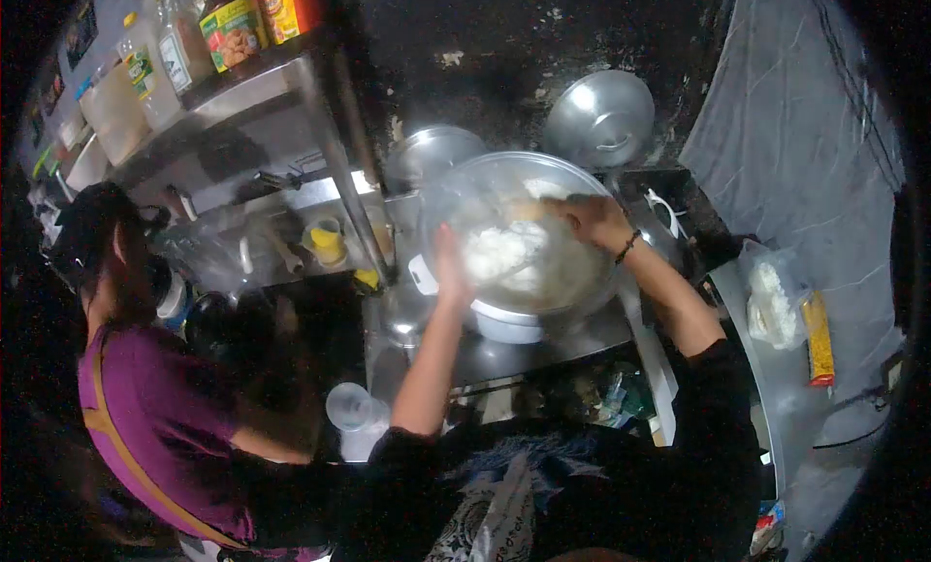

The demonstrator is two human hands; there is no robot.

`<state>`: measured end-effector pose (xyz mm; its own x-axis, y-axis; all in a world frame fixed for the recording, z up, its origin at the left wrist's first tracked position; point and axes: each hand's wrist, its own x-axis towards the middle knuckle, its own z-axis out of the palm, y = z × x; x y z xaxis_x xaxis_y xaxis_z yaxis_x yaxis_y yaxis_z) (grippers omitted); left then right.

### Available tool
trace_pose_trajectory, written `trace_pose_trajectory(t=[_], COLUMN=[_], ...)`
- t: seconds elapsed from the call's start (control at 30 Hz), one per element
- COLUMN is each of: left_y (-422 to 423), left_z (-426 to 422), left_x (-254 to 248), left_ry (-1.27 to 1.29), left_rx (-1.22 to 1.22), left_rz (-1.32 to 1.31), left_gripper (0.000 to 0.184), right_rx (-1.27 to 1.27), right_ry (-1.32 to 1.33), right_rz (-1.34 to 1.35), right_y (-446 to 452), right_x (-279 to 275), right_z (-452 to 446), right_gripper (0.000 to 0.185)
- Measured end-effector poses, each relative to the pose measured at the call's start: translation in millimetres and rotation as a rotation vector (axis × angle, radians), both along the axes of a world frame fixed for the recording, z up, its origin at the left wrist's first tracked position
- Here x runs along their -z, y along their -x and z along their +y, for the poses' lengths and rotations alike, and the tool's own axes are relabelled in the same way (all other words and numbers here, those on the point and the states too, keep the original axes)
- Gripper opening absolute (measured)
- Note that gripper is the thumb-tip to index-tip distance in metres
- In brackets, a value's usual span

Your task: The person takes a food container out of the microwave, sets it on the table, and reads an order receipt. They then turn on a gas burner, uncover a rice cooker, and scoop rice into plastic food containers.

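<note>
A large round metal pot (582, 305) holds a mound of white cooked rice (509, 247), with steam hazing its upper left part. My left hand (453, 266) is at the pot's left side, fingers stretched out and apparently against the rim. Over the far right of the pot, my right hand (596, 221) is closed, a dark bracelet on its wrist. It seems to grip a tan, stick-like utensil (536, 210), smeared by motion and partly lost in the steam. Under the pot shows a white base (504, 327) with a white handle (421, 275) on the left.
Metal lids (606, 116) lean on the dark back wall. A shelf (238, 92) with bottles stands left. A person in a purple shirt (165, 407) works at my left, near clear plastic cups (351, 407). A bag of white food (773, 305) hangs or lies right, by a grey curtain (795, 126).
</note>
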<state>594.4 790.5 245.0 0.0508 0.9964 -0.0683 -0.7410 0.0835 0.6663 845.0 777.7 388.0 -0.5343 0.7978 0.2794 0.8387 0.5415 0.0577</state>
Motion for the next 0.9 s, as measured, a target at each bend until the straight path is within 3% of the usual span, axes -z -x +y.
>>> trace_pose_trajectory(t=[0.03,0.07,0.17,0.23,0.3,0.43,0.47,0.57,0.63,0.7,0.73,0.83,0.9], left_y=[0.3,-1.2,-8.5,-8.9,-5.0,-1.9,-2.0,-2.4,-6.0,-3.1,-1.6,-8.1,-5.8], left_z=[1.2,-2.3,-29.4,-24.5,-13.1,-21.8,-19.2,-15.6,-16.1,-11.5,-11.7,-15.1,-8.5], left_x=[2.7,-3.1,-47.6,-39.9,-19.6,-20.4,-18.4,-19.4,-17.5,-15.4,-16.5,-20.8,-18.8], left_ry=[-0.021,-0.034,-0.018,-0.03,-0.057,-0.071,-0.044,-0.033,-0.035,-0.074,-0.075,-0.077,-0.078], left_rx=[-0.018,-0.028,0.002,-0.027,-0.022,0.065,0.025,-0.008,-0.003,0.091,0.118,0.016,0.022], left_rz=[0.014,0.021,-0.034,-0.037,0.031,-0.034,-0.017,0.015,0.014,-0.057,-0.05,0.113,0.075], left_gripper=[0.072,0.072,0.07,0.069,0.069,0.069,0.067,0.067,0.067,0.069,0.072,0.074,0.075], right_rx=[0.004,-0.117,-0.029,-0.002,-0.164,-0.11,-0.173,-0.065,-0.086,-0.304,-0.296,-0.239,-0.167], right_ry=[0.088,0.088,0.033,0.132,-0.063,0.224,-0.084,0.011,-0.077,-0.223,-0.088,-0.074,-0.075], right_rz=[-0.074,0.022,-0.034,0.01,-0.233,0.192,-0.081,-0.018,-0.115,-0.261,-0.205,-0.312,-0.342], right_y=[4.1,-0.6,-1.9,-0.2,-2.1,-7.7,-0.7,-4.9,-5.0,-4.4,-5.9,-10.8,-6.5], right_x=[-0.2,-2.7,-33.8,-47.4,-30.1,-5.5,-24.8,-57.4,-51.3,-20.1,-12.2,-22.1,-49.3], right_z=[-6.1,-15.9,-30.2,-35.5,-31.7,-12.2,-23.6,-35.3,-34.2,-24.5,-23.8,-21.4,-33.5], right_gripper=[0.043,0.045,0.047,0.049,0.046,0.041,0.039,0.036,0.039,0.046,0.052,0.052,0.051])
